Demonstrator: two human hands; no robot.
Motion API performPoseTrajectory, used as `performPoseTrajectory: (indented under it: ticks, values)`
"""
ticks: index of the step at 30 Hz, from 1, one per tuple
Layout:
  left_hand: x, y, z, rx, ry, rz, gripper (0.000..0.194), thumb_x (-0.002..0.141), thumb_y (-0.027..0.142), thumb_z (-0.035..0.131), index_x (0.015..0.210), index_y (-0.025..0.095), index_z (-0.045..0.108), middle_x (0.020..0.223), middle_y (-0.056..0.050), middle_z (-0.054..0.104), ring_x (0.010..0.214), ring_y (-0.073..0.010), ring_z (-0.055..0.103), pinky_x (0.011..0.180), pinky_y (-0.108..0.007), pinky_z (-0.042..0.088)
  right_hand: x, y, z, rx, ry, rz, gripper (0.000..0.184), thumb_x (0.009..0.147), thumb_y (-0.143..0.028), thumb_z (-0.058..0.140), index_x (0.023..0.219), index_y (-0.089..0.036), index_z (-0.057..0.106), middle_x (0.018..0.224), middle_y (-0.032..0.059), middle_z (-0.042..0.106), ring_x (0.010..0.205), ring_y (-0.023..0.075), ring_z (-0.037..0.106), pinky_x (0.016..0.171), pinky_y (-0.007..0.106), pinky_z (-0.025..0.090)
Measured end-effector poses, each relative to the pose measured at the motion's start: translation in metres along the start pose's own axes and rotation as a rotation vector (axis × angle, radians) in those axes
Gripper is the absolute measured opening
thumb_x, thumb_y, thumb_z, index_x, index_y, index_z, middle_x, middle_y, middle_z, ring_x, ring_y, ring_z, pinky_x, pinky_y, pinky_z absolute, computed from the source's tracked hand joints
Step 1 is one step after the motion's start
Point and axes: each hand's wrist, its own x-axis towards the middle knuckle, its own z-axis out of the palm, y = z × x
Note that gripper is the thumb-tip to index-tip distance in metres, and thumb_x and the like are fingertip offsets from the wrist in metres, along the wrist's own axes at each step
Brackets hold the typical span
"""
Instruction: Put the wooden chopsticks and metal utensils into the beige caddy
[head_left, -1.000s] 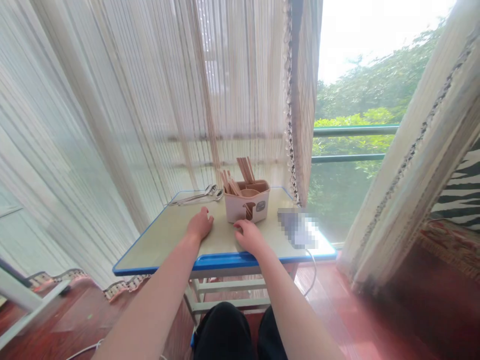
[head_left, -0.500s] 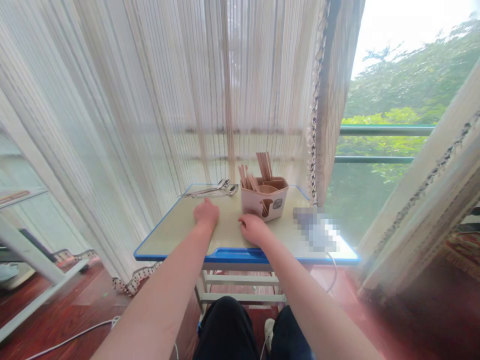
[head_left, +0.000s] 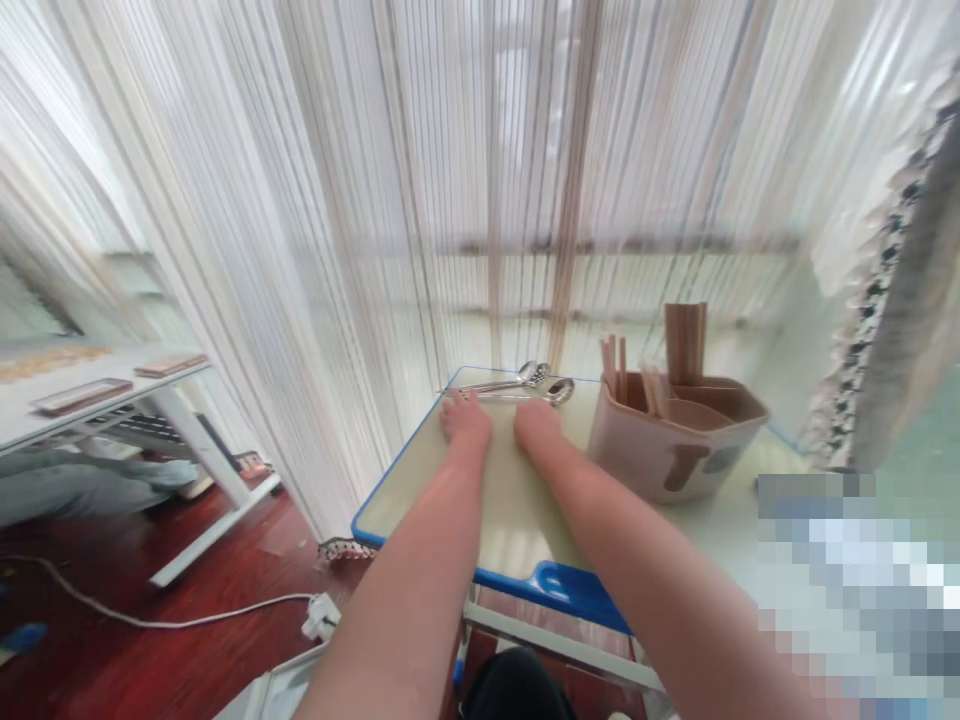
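Several long-handled metal spoons (head_left: 560,391) lie across the back left of the table, with their bowls to the right. At the handle end, my left hand (head_left: 466,422) reaches over the table with its fingers spread, touching or just in front of the handles. Close by on the right, my right hand (head_left: 537,424) is near the bowl of the nearest spoon. Its fingers point away and are hidden and blurred. A beige utensil holder (head_left: 630,455) stands right of my right hand, with wooden chopsticks (head_left: 685,342) upright in its compartments.
The pale table (head_left: 420,500) has a blue rim and a blue tray groove (head_left: 574,585) at its front. Pixelated at the right is an unclear object. A curtain hangs behind. Leftward stand another white table (head_left: 172,378) and a cable with a white plug (head_left: 321,617).
My view has turned left and come nearer the table. Both hands have moved forward to the spoons, the right one leaving the front of the utensil holder. My left fingers have spread.
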Motion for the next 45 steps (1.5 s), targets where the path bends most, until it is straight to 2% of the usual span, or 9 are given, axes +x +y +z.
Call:
performPoseTrajectory:
  ticks: [4, 8, 13, 19, 26, 33, 37, 40, 45]
  values:
    - [0.002, 0.000, 0.009, 0.013, -0.084, 0.097, 0.045, 0.087, 0.029, 0.035, 0.131, 0.026, 0.047, 0.145, -0.010, 0.035, 0.127, -0.0372, 0.034, 0.096, -0.056, 0.032, 0.017, 0.010, 0.019, -0.081, 0.094, 0.212, 0.041, 0.082, -0.017, 0.042, 0.119, -0.005, 0.051, 0.122, 0.0265, 0.050, 0.116, 0.0347, 0.044, 0.093, 0.050, 0.035]
    - [0.000, 0.003, 0.008, 0.013, -0.125, 0.178, 0.043, 0.090, 0.030, 0.030, 0.128, 0.028, 0.049, 0.142, -0.009, 0.040, 0.124, -0.0354, 0.038, 0.095, -0.059, 0.031, 0.021, 0.020, 0.024, -0.164, 0.031, 0.272, 0.050, 0.085, -0.027, 0.039, 0.132, -0.013, 0.044, 0.141, 0.0132, 0.040, 0.129, 0.0311, 0.030, 0.105, 0.044, 0.025]
    - [-0.004, 0.008, 0.004, 0.056, -0.066, 0.179, 0.044, 0.090, 0.027, 0.029, 0.129, 0.023, 0.048, 0.126, -0.017, 0.051, 0.110, -0.0343, 0.048, 0.088, -0.054, 0.036, 0.023, 0.022, 0.022, -0.157, 0.000, 0.281, 0.045, 0.084, -0.028, 0.039, 0.124, -0.011, 0.051, 0.130, 0.0147, 0.050, 0.122, 0.0279, 0.040, 0.102, 0.038, 0.030]
    - [-0.009, 0.016, -0.005, 0.129, -0.065, 0.121, 0.036, 0.088, 0.036, 0.036, 0.103, 0.020, 0.065, 0.117, -0.016, 0.051, 0.107, -0.0320, 0.047, 0.085, -0.045, 0.040, 0.021, 0.024, 0.021, -0.142, 0.030, 0.303, 0.039, 0.083, -0.028, 0.042, 0.116, -0.013, 0.057, 0.121, 0.0138, 0.056, 0.114, 0.0272, 0.045, 0.095, 0.037, 0.035]
    - [-0.009, 0.015, -0.012, 0.025, -0.053, 0.098, 0.053, 0.088, 0.051, 0.028, 0.124, 0.020, 0.053, 0.132, -0.016, 0.045, 0.122, -0.0319, 0.039, 0.095, -0.045, 0.037, 0.021, 0.027, 0.020, -0.122, 0.056, 0.345, 0.035, 0.083, -0.021, 0.041, 0.109, -0.011, 0.060, 0.115, 0.0155, 0.058, 0.110, 0.0269, 0.048, 0.092, 0.035, 0.036]
    - [-0.008, 0.018, -0.005, 0.001, -0.132, 0.244, 0.049, 0.090, 0.047, 0.025, 0.109, 0.021, 0.062, 0.125, -0.012, 0.055, 0.118, -0.0298, 0.045, 0.095, -0.046, 0.038, 0.021, 0.027, 0.021, -0.109, 0.062, 0.325, 0.034, 0.083, -0.021, 0.041, 0.108, -0.010, 0.061, 0.114, 0.0157, 0.058, 0.110, 0.0275, 0.048, 0.092, 0.035, 0.035]
    - [0.012, 0.001, -0.003, 0.010, -0.053, 0.115, 0.054, 0.091, 0.045, 0.025, 0.130, 0.014, 0.046, 0.140, -0.016, 0.040, 0.131, -0.0300, 0.033, 0.104, -0.043, 0.031, 0.021, 0.027, 0.020, -0.096, 0.076, 0.323, 0.034, 0.082, -0.019, 0.041, 0.107, -0.011, 0.061, 0.113, 0.0148, 0.059, 0.111, 0.0275, 0.047, 0.091, 0.034, 0.036]
    - [0.033, -0.018, -0.003, 0.049, 0.032, 0.203, 0.052, 0.091, 0.042, 0.026, 0.137, 0.020, 0.038, 0.150, -0.009, 0.025, 0.139, -0.0277, 0.017, 0.110, -0.042, 0.021, 0.022, 0.028, 0.021, -0.092, 0.081, 0.317, 0.033, 0.081, -0.018, 0.042, 0.106, -0.012, 0.062, 0.112, 0.0141, 0.059, 0.110, 0.0261, 0.047, 0.092, 0.034, 0.035]
    - [0.050, -0.030, 0.004, 0.040, -0.174, 0.187, 0.053, 0.091, 0.045, 0.019, 0.133, 0.023, 0.043, 0.145, -0.008, 0.036, 0.135, -0.0303, 0.027, 0.105, -0.050, 0.027, 0.027, 0.027, 0.023, -0.106, 0.093, 0.324, 0.033, 0.080, -0.020, 0.043, 0.106, -0.012, 0.062, 0.112, 0.0143, 0.060, 0.110, 0.0275, 0.048, 0.090, 0.037, 0.037]
